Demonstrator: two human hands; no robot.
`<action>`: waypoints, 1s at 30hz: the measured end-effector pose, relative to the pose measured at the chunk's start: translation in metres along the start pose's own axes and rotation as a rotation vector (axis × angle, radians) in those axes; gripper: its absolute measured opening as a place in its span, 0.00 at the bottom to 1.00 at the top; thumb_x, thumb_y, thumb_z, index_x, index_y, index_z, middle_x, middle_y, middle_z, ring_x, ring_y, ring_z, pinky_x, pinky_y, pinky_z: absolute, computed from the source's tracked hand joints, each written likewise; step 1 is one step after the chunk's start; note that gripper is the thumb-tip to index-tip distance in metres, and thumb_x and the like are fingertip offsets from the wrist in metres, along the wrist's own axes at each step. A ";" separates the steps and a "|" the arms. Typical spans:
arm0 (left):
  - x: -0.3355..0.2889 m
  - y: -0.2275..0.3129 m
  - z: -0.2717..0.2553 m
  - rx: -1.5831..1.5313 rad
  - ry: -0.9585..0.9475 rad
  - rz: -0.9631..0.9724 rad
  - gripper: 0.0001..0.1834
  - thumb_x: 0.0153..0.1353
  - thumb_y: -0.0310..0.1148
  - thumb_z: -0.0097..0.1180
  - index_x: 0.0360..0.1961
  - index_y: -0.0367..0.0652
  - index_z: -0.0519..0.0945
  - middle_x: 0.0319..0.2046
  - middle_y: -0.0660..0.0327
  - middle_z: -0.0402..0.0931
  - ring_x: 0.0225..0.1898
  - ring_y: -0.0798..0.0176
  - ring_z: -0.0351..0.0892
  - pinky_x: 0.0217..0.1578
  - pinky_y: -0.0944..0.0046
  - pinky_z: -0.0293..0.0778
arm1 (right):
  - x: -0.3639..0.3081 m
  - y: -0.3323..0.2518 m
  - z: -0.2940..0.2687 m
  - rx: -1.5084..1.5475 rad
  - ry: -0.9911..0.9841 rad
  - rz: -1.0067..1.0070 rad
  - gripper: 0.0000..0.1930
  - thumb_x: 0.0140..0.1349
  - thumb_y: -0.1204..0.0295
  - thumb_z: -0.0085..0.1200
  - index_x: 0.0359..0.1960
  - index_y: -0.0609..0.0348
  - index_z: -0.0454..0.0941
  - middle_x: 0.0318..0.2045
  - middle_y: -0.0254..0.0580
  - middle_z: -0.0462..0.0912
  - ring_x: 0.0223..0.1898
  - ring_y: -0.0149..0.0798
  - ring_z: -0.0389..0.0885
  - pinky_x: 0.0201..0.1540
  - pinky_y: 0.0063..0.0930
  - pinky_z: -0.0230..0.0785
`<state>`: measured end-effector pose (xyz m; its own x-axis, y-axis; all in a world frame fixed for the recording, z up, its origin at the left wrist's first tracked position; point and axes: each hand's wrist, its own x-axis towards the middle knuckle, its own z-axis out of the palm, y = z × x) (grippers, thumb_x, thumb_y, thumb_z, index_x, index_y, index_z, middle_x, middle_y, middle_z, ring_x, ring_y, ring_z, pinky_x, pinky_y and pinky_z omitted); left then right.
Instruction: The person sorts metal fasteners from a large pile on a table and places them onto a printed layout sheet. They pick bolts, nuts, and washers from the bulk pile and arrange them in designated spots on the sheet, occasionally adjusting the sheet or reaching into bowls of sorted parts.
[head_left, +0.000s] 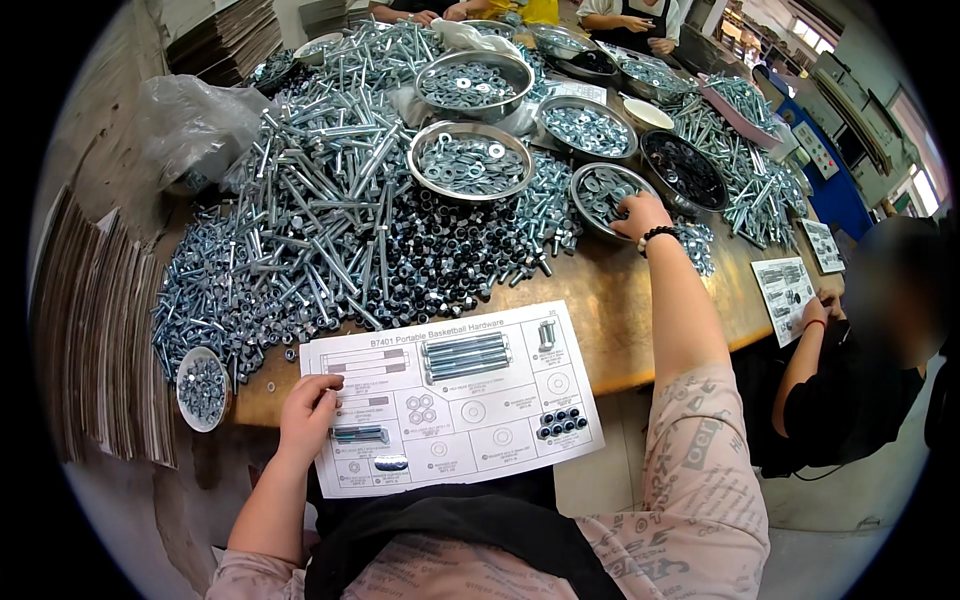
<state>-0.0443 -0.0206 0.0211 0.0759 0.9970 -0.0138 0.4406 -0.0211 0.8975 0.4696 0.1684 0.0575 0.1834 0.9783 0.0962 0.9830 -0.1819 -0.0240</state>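
My left hand (311, 412) is closed on the left edge of a white printed sheet (520, 385), its fingers curled over the paper. The sheet lies slanted over the table's front edge. On it rest a bundle of long bolts (466, 357), one short bolt (546, 335), shorter bolts (360, 434) near my left hand, and a group of black-ringed nuts (563, 424). My right hand (643, 216) reaches into a metal bowl of flat washers (603, 190), fingers bent and pressed together among them. What its fingertips pinch is hidden.
Heaped bolts (310, 180) and loose nuts (430, 245) cover much of the wooden table (640, 350). Other bowls of washers (472, 165) stand behind. A white bowl of small nuts (203, 390) sits at the left edge. A co-worker's hand (815, 312) holds another sheet at right.
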 end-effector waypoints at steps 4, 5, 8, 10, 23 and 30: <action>-0.001 0.005 -0.001 0.005 0.004 0.003 0.09 0.54 0.21 0.46 0.36 0.33 0.76 0.34 0.58 0.71 0.29 0.68 0.74 0.32 0.71 0.70 | 0.005 -0.004 0.009 -0.042 0.103 0.057 0.11 0.48 0.59 0.58 0.30 0.49 0.80 0.37 0.41 0.76 0.42 0.44 0.74 0.44 0.35 0.69; -0.002 0.008 -0.002 0.014 0.004 0.002 0.09 0.54 0.21 0.46 0.35 0.33 0.76 0.34 0.58 0.71 0.29 0.68 0.74 0.32 0.71 0.70 | 0.005 -0.002 0.010 -0.015 0.160 0.051 0.11 0.50 0.59 0.56 0.29 0.50 0.80 0.35 0.42 0.76 0.40 0.45 0.75 0.43 0.35 0.69; -0.007 -0.001 -0.006 0.028 0.021 0.001 0.09 0.54 0.21 0.46 0.35 0.33 0.76 0.34 0.58 0.71 0.28 0.69 0.74 0.32 0.71 0.70 | 0.002 -0.003 0.005 0.172 0.205 0.058 0.10 0.53 0.61 0.52 0.30 0.53 0.80 0.31 0.46 0.78 0.36 0.48 0.76 0.40 0.37 0.68; -0.009 -0.004 -0.007 -0.008 0.041 -0.035 0.09 0.54 0.22 0.46 0.36 0.33 0.76 0.33 0.58 0.71 0.28 0.69 0.74 0.32 0.71 0.70 | -0.003 -0.005 -0.001 0.331 0.248 0.067 0.11 0.53 0.63 0.51 0.31 0.53 0.79 0.31 0.47 0.79 0.36 0.49 0.76 0.39 0.37 0.67; -0.010 -0.005 -0.002 -0.126 0.021 -0.056 0.10 0.55 0.20 0.45 0.38 0.33 0.75 0.35 0.59 0.71 0.30 0.70 0.73 0.34 0.73 0.69 | -0.046 -0.008 -0.020 0.541 0.381 0.032 0.10 0.54 0.64 0.51 0.32 0.57 0.79 0.29 0.43 0.78 0.34 0.42 0.76 0.36 0.32 0.68; -0.014 -0.012 -0.004 -0.170 0.004 -0.072 0.11 0.55 0.20 0.45 0.39 0.34 0.75 0.35 0.60 0.71 0.30 0.71 0.72 0.34 0.74 0.68 | -0.176 -0.058 -0.002 0.390 -0.298 -0.384 0.09 0.56 0.65 0.49 0.35 0.54 0.77 0.29 0.46 0.78 0.32 0.45 0.76 0.35 0.35 0.68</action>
<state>-0.0547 -0.0341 0.0120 0.0456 0.9958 -0.0794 0.2871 0.0631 0.9558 0.3802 0.0069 0.0440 -0.2475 0.9626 -0.1103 0.8938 0.1829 -0.4095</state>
